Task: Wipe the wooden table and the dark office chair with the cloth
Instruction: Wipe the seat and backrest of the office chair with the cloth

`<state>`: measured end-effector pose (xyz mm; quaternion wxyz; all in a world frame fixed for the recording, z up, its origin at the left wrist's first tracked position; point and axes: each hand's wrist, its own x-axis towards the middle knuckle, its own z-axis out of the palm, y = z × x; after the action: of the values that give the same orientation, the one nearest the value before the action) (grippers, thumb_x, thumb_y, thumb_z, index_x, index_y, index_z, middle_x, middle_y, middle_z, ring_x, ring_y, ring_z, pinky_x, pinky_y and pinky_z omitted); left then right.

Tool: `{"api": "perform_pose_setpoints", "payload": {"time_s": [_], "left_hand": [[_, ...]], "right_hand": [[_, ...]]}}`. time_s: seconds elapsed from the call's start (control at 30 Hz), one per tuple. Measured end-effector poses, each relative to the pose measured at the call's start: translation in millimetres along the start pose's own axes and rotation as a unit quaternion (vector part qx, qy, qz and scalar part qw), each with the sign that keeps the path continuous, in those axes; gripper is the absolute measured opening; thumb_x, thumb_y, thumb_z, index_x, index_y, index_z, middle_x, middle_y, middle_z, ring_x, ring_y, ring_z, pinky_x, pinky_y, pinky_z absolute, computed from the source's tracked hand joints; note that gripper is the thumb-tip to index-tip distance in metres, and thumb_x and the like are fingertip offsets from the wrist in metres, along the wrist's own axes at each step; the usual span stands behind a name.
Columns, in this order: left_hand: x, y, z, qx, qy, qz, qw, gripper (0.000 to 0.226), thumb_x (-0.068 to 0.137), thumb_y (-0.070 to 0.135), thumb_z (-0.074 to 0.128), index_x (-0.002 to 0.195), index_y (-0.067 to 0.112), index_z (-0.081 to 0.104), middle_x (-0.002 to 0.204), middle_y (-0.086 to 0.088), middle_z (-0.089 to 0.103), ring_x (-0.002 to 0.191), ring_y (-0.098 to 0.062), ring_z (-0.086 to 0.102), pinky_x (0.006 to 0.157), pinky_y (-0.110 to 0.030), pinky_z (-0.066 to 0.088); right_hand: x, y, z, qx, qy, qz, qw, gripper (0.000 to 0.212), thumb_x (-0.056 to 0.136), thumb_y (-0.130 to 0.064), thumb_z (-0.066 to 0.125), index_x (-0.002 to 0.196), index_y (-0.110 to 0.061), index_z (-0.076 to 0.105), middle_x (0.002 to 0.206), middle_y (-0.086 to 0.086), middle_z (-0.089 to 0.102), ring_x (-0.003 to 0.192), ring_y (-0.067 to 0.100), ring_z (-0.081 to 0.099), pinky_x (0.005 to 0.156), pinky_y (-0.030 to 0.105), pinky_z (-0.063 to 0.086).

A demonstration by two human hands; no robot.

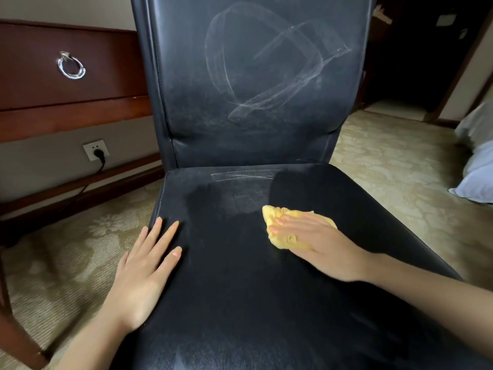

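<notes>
Head view, one entry: chair (pixel 248 303), dark, smooth covering, filling the centre of the frame; step in hand judged to be wiping its seat (pixel 234 289).

- Cloth (pixel 281 243): yellow, bunched, lying on the seat right of centre, under the right hand.
- Right hand (pixel 317 244): grip spread, fingers straight and pressed flat on the cloth, pinching nothing.
- Left hand (pixel 144 271): grip spread, palm down on the seat's left edge, holding nothing; it reads as a brace.
- Seat condition: dull grey haze (pixel 234 198) at mid-frame, left of the cloth and toward the rear; a darker, cleaner-looking patch behind the cloth; thin pale lines near the rear seam.
- Back (pixel 253 134): looping white streaks (pixel 266 65) across the upper frame; likely wants a second pass.
- Table (pixel 40 84): wooden, upper left of the frame, with a ring handle (pixel 71 65); its top is out of sight.
- Surroundings: socket (pixel 95 150), carpet (pixel 386 161), bedding (pixel 477 166) at the right edge.

Handling notes, as judgement: press with the whole palm; work leftward into the haze in overlapping strokes; run into the rear seam; lift the bracing hand to reach the strip beneath it; turn the cloth to a fresh face so dust is not smeared into new streaks.
</notes>
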<state>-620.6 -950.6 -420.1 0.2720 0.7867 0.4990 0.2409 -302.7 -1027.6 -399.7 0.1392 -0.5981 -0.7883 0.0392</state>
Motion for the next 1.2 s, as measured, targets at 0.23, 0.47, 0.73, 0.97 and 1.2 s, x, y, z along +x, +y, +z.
{"api": "perform_pose_setpoints", "payload": {"time_s": [0.23, 0.47, 0.73, 0.97, 1.2], "left_hand": [[2, 0, -2, 0.006, 0.003, 0.008, 1.0, 0.054, 0.075, 0.063, 0.021, 0.129, 0.063, 0.012, 0.148, 0.033, -0.004, 0.137, 0.008, -0.014, 0.119, -0.035, -0.001], [0, 2, 2, -0.029, 0.015, 0.011, 0.999, 0.052, 0.077, 0.062, 0.026, 0.128, 0.065, 0.015, 0.141, 0.042, -0.003, 0.134, 0.016, -0.013, 0.119, -0.033, -0.002], [2, -3, 10, -0.035, 0.035, 0.006, 0.999, 0.059, 0.072, 0.065, 0.027, 0.13, 0.064, 0.017, 0.142, 0.043, -0.002, 0.131, 0.021, -0.013, 0.119, -0.035, 0.002], [4, -3, 8, -0.046, 0.038, 0.008, 0.998, 0.058, 0.073, 0.067, 0.028, 0.129, 0.064, 0.015, 0.144, 0.041, -0.002, 0.133, 0.019, -0.013, 0.115, -0.025, 0.001], [5, -4, 6, -0.047, 0.025, -0.003, 0.999, 0.058, 0.073, 0.067, 0.028, 0.129, 0.06, 0.015, 0.147, 0.037, -0.001, 0.136, 0.014, -0.013, 0.119, -0.033, 0.001]], "right_hand": [[13, 34, -23, 0.024, -0.118, 0.011, 0.993, 0.048, 0.103, -0.039, 0.03, 0.15, -0.035, 0.019, 0.157, -0.024, 0.008, 0.143, -0.006, -0.002, 0.12, 0.027, 0.005], [76, 104, -29, -0.03, -0.098, 0.186, 0.977, 0.051, 0.105, -0.029, 0.027, 0.153, -0.017, 0.016, 0.16, -0.006, 0.002, 0.146, 0.01, -0.003, 0.119, 0.024, 0.0], [130, 135, -16, -0.043, 0.004, 0.388, 0.921, 0.051, 0.098, -0.031, 0.031, 0.149, -0.028, 0.028, 0.15, 0.001, 0.038, 0.126, 0.032, 0.046, 0.104, 0.042, 0.04], [135, 128, -14, -0.035, 0.017, 0.366, 0.93, 0.05, 0.099, -0.042, 0.025, 0.146, -0.028, 0.035, 0.129, -0.008, 0.053, 0.102, 0.018, 0.058, 0.103, 0.039, 0.036], [112, 62, 3, -0.03, -0.007, 0.169, 0.985, 0.049, 0.099, -0.046, 0.031, 0.14, -0.021, 0.044, 0.152, -0.006, 0.035, 0.138, 0.015, 0.03, 0.112, 0.039, 0.025]]}}
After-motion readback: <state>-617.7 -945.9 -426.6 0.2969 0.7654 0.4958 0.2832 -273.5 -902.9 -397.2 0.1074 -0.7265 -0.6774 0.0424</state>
